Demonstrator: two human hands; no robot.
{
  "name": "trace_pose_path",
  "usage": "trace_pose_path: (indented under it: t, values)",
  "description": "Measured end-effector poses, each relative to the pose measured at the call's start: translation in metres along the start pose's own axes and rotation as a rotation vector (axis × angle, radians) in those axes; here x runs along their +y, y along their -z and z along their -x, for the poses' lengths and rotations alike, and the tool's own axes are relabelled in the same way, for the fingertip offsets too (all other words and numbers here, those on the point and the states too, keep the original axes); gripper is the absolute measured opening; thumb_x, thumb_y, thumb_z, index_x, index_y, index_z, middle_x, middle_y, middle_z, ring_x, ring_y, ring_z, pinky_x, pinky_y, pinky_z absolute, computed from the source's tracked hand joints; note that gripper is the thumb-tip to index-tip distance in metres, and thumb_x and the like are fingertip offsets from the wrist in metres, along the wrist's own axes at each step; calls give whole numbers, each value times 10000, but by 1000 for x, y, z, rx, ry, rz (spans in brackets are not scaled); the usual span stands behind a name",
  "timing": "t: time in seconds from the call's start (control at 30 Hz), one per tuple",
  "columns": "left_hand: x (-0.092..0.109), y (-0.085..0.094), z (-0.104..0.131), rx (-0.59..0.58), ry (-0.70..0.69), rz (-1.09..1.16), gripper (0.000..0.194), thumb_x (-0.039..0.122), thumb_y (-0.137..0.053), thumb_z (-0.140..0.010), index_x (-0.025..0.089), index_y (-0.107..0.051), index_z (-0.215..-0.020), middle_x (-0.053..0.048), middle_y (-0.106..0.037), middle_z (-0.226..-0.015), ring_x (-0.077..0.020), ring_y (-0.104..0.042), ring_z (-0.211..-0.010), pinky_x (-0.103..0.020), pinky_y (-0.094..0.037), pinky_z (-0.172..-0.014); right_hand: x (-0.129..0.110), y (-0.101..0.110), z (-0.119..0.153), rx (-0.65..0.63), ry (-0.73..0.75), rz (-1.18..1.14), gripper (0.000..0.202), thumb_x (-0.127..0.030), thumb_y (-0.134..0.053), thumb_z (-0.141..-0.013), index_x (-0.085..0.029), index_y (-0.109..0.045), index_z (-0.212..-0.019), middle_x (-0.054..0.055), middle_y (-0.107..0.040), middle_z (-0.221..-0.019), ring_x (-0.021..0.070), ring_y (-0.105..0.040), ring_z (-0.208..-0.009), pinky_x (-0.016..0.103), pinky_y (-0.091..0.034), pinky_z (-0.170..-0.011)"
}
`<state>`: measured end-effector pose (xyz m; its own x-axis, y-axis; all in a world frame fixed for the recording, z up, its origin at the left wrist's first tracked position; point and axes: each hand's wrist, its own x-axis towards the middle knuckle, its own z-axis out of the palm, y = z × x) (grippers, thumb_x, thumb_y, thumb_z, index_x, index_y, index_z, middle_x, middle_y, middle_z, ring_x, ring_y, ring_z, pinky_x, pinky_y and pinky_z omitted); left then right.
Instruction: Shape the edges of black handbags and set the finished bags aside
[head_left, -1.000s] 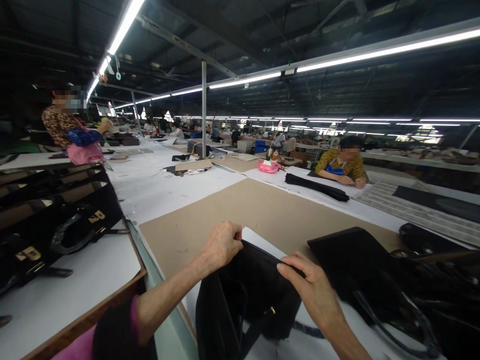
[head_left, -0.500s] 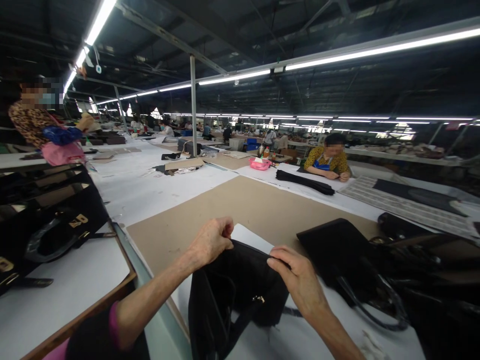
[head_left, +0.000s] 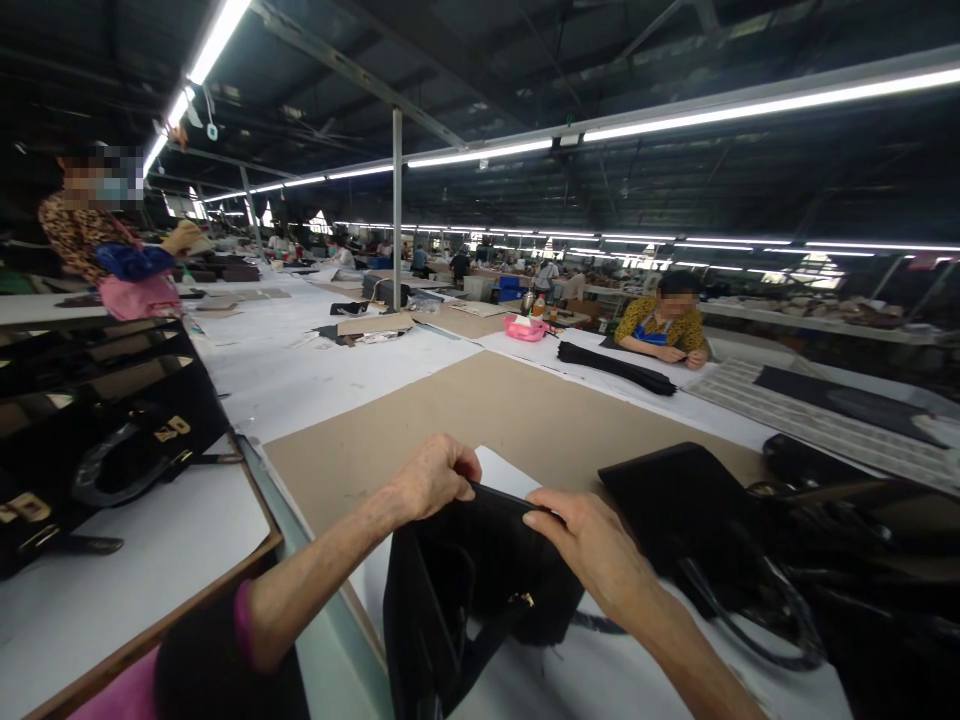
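Note:
A black handbag (head_left: pixel 517 560) stands in front of me with its mouth toward me, its dark inside and a small gold-coloured fitting showing. My left hand (head_left: pixel 439 480) pinches the left end of the bag's far top edge. Further right along that same edge, my right hand (head_left: pixel 581 525) grips it between thumb and fingers. A white sheet (head_left: pixel 502 468) shows just behind the edge. To the right lies another black bag (head_left: pixel 675 500) with a plastic-wrapped handle (head_left: pixel 757 620).
Black bags with gold clasps (head_left: pixel 172 430) stand at the left on a wood-edged table. A brown board (head_left: pixel 480 400) covers the table ahead. Beyond it are a pink basket (head_left: pixel 525 328), a stack of black strips (head_left: pixel 615 368) and a seated co-worker (head_left: pixel 660 325). Another person (head_left: pixel 97 230) stands far left.
My right hand has slid left along the bag's edge, closer to my left hand. The whole view has shifted slightly. Both hands keep hold of the edge.

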<state>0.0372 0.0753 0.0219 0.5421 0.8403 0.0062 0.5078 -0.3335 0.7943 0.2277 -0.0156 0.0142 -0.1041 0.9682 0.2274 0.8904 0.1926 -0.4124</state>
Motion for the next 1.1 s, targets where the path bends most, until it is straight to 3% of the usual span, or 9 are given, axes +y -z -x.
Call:
trace_pose_path:
  t: [0.1, 0.3, 0.43, 0.57, 0.67, 0.73, 0.83, 1.1]
  values:
    - [-2, 1, 0, -13, -4, 21, 84, 133, -569, -564, 137, -611, -636, 37, -535, -554, -95, -459, -528, -199, -326, -486, -8, 5, -9, -110, -19, -55, 231, -268, -422, -804, -200, -475, -590, -56, -423, -535, 94, -386, -527, 214, -252, -498]
    - [-9, 2, -2, -36, -9, 79, 115, 131, -582, -554, 140, -609, -665, 35, -545, -576, -97, -472, -537, -195, -333, -482, -11, 6, -12, -143, -37, -16, 297, -279, -439, -776, -177, -352, -511, -59, -257, -494, 80, -267, -486, 221, -179, -466]
    - [-10, 3, -3, -46, -15, 104, 164, 109, -601, -524, 142, -598, -685, 48, -524, -561, -90, -461, -519, -189, -322, -464, -10, 1, -7, -86, -28, 7, 316, -320, -416, -811, -180, -391, -529, -58, -315, -492, 78, -300, -483, 212, -202, -476]
    - [-6, 2, -1, -38, -16, 106, 185, 70, -593, -503, 139, -576, -674, 63, -490, -513, -78, -432, -474, -188, -304, -444, -21, -1, -8, -70, -6, 236, 357, -374, -417, -828, -185, -485, -533, -29, -470, -495, 98, -405, -497, 229, -238, -502]
    - [-4, 1, 1, -12, -26, 98, 194, 60, -584, -505, 141, -556, -678, 67, -484, -509, -76, -426, -468, -189, -299, -442, -36, -7, -18, -87, 15, 412, 310, -364, -418, -836, -193, -589, -643, 36, -606, -603, 159, -538, -586, 258, -264, -533]
    - [-4, 1, 2, 8, -53, 94, 212, 62, -582, -508, 148, -542, -698, 69, -492, -530, -76, -431, -486, -186, -302, -452, -46, -14, -28, -131, 40, 410, 238, -346, -447, -827, -199, -624, -767, 59, -647, -688, 187, -581, -658, 262, -280, -550]
    - [-6, 3, 6, 25, -107, 92, 244, 58, -555, -521, 161, -524, -739, 71, -506, -569, -77, -447, -527, -177, -309, -471, -54, -22, -44, -190, 92, 341, 188, -318, -498, -799, -199, -624, -873, 61, -662, -760, 190, -595, -706, 254, -292, -560]
    - [-12, 6, 11, 5, -182, 84, 280, 63, -512, -558, 170, -513, -817, 59, -544, -599, -84, -461, -531, -181, -339, -487, -53, -19, -50, -279, 121, 223, 219, -298, -460, -806, -183, -606, -692, 2, -575, -631, 118, -511, -591, 215, -270, -507]
